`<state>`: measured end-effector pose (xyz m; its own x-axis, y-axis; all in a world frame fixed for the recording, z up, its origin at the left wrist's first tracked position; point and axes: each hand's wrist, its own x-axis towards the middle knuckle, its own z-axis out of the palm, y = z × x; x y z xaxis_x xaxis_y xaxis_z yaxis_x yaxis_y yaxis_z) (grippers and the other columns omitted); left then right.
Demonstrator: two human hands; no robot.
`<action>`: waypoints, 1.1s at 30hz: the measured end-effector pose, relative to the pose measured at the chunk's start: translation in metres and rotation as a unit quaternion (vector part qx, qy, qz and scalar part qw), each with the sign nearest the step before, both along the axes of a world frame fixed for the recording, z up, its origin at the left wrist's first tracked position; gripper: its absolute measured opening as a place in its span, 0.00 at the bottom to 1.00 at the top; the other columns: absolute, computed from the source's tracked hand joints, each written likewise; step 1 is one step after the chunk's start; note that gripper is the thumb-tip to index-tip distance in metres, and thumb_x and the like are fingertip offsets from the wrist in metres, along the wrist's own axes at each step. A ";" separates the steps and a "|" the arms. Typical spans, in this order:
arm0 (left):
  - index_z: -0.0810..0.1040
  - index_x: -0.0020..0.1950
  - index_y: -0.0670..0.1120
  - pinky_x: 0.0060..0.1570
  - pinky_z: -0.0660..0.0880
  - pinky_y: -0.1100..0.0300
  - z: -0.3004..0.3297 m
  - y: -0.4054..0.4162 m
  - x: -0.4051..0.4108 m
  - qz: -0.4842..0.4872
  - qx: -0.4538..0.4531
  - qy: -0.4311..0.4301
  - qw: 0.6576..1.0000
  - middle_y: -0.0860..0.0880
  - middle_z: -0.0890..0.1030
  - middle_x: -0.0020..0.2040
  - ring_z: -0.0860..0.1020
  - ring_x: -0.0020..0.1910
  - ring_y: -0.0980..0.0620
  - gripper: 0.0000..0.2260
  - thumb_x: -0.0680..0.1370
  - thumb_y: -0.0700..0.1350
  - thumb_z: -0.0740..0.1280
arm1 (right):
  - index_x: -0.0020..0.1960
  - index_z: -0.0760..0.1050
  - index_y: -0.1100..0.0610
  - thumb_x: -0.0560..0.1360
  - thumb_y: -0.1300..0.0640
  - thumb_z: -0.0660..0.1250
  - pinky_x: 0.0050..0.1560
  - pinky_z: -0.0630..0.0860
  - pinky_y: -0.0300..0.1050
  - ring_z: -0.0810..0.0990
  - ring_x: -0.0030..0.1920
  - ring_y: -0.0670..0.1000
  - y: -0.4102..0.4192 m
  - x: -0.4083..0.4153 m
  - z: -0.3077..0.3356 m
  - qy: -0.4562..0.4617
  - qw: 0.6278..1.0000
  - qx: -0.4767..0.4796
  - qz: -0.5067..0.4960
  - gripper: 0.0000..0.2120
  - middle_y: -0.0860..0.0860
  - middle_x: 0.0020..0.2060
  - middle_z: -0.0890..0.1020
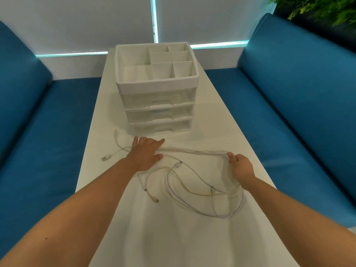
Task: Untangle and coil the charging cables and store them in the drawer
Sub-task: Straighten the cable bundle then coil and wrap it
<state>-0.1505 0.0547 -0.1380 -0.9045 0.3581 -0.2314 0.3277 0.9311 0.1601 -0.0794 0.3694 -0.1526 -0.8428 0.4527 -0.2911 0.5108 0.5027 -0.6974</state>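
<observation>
Only one view, worn on the head, looking forward and steeply down along the white surface (192,237). Wide-angle, with edges curved outward. Very near to both forearms, entering from the bottom corners. Facing the drawer unit (157,97) at the far end, with the wall behind it. Blue benches (289,116) seen on both sides. No second view to share anything.

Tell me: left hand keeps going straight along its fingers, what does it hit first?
Probably the bottom drawer of the drawer unit; the left hand points up-right at it, only bare table between. Depth uncertain.
</observation>
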 end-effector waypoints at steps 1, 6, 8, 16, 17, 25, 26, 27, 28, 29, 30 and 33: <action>0.60 0.78 0.54 0.75 0.45 0.44 0.002 0.009 0.007 0.000 0.042 0.035 0.999 0.49 0.67 0.74 0.58 0.74 0.44 0.23 0.82 0.52 0.58 | 0.46 0.71 0.63 0.82 0.46 0.53 0.42 0.66 0.46 0.72 0.42 0.54 0.000 0.001 0.001 -0.005 1.000 -0.003 0.007 0.21 0.53 0.36 0.73; 0.76 0.65 0.46 0.62 0.68 0.58 0.010 0.094 0.082 -0.042 0.310 0.027 0.949 0.50 0.77 0.60 0.70 0.62 0.49 0.16 0.80 0.52 0.64 | 0.47 0.72 0.62 0.83 0.49 0.52 0.36 0.68 0.45 0.71 0.36 0.52 -0.004 0.007 0.008 -0.024 0.996 -0.082 -0.006 0.19 0.54 0.38 0.73; 0.73 0.68 0.46 0.62 0.69 0.56 0.008 0.135 0.113 -0.031 0.297 -0.071 0.952 0.50 0.75 0.61 0.70 0.62 0.51 0.27 0.75 0.62 0.67 | 0.43 0.70 0.60 0.82 0.51 0.53 0.30 0.66 0.44 0.67 0.30 0.51 -0.009 0.012 0.012 -0.033 0.986 -0.162 -0.029 0.16 0.53 0.32 0.71; 0.66 0.68 0.45 0.49 0.75 0.48 0.000 0.166 0.138 -0.037 0.197 -0.099 0.975 0.42 0.80 0.53 0.79 0.51 0.41 0.15 0.83 0.49 0.56 | 0.46 0.69 0.61 0.81 0.60 0.52 0.28 0.62 0.43 0.62 0.27 0.49 -0.018 0.029 0.029 -0.038 0.950 -0.309 -0.005 0.10 0.51 0.28 0.65; 0.66 0.68 0.45 0.50 0.75 0.47 0.002 0.162 0.139 -0.045 0.191 -0.098 0.976 0.41 0.81 0.54 0.79 0.51 0.40 0.15 0.84 0.49 0.54 | 0.47 0.70 0.61 0.81 0.61 0.52 0.28 0.63 0.43 0.63 0.27 0.49 -0.018 0.030 0.032 -0.038 0.953 -0.302 0.011 0.10 0.51 0.29 0.66; 0.68 0.59 0.44 0.48 0.75 0.48 0.018 0.135 0.140 -0.128 0.100 -0.054 0.985 0.43 0.81 0.52 0.79 0.48 0.41 0.14 0.85 0.51 0.48 | 0.59 0.74 0.61 0.83 0.56 0.54 0.46 0.73 0.41 0.78 0.48 0.56 -0.025 0.043 0.043 0.004 0.978 -0.018 0.206 0.13 0.57 0.48 0.78; 0.68 0.58 0.45 0.50 0.75 0.47 0.019 0.131 0.141 -0.122 0.110 -0.070 0.984 0.44 0.81 0.53 0.79 0.49 0.42 0.13 0.84 0.51 0.49 | 0.67 0.69 0.61 0.83 0.57 0.55 0.55 0.71 0.43 0.75 0.58 0.58 -0.026 0.047 0.044 0.013 0.973 0.064 0.221 0.16 0.59 0.59 0.74; 0.68 0.58 0.46 0.51 0.75 0.47 0.020 0.128 0.142 -0.115 0.117 -0.084 0.983 0.45 0.81 0.55 0.79 0.50 0.43 0.13 0.84 0.51 0.49 | 0.74 0.62 0.60 0.82 0.58 0.55 0.62 0.68 0.43 0.70 0.65 0.57 -0.028 0.055 0.046 0.045 0.962 0.130 0.238 0.20 0.58 0.67 0.68; 0.69 0.59 0.47 0.52 0.75 0.47 0.022 0.126 0.142 -0.106 0.125 -0.097 0.982 0.46 0.81 0.56 0.79 0.51 0.44 0.12 0.84 0.50 0.50 | 0.75 0.59 0.60 0.81 0.61 0.56 0.65 0.65 0.43 0.67 0.67 0.56 -0.032 0.064 0.048 0.096 0.944 0.161 0.270 0.23 0.57 0.69 0.66; 0.70 0.60 0.47 0.53 0.75 0.48 0.025 0.124 0.142 -0.096 0.132 -0.111 0.980 0.47 0.81 0.56 0.79 0.52 0.45 0.12 0.84 0.50 0.50 | 0.75 0.60 0.59 0.80 0.63 0.57 0.63 0.65 0.41 0.69 0.65 0.55 -0.035 0.073 0.051 0.141 0.924 0.158 0.317 0.23 0.56 0.66 0.69; 0.70 0.62 0.46 0.53 0.75 0.48 0.028 0.124 0.141 -0.087 0.142 -0.126 0.978 0.46 0.80 0.56 0.79 0.52 0.45 0.13 0.84 0.48 0.51 | 0.73 0.63 0.59 0.78 0.64 0.57 0.59 0.67 0.40 0.72 0.61 0.53 -0.037 0.082 0.053 0.161 0.907 0.133 0.365 0.23 0.55 0.62 0.73; 0.72 0.57 0.43 0.48 0.74 0.60 0.035 0.123 0.141 -0.075 0.204 -0.160 0.963 0.46 0.79 0.50 0.78 0.47 0.47 0.10 0.84 0.45 0.53 | 0.72 0.61 0.55 0.80 0.60 0.54 0.49 0.71 0.44 0.76 0.48 0.50 -0.036 0.103 0.052 0.140 0.886 0.077 0.436 0.20 0.51 0.53 0.78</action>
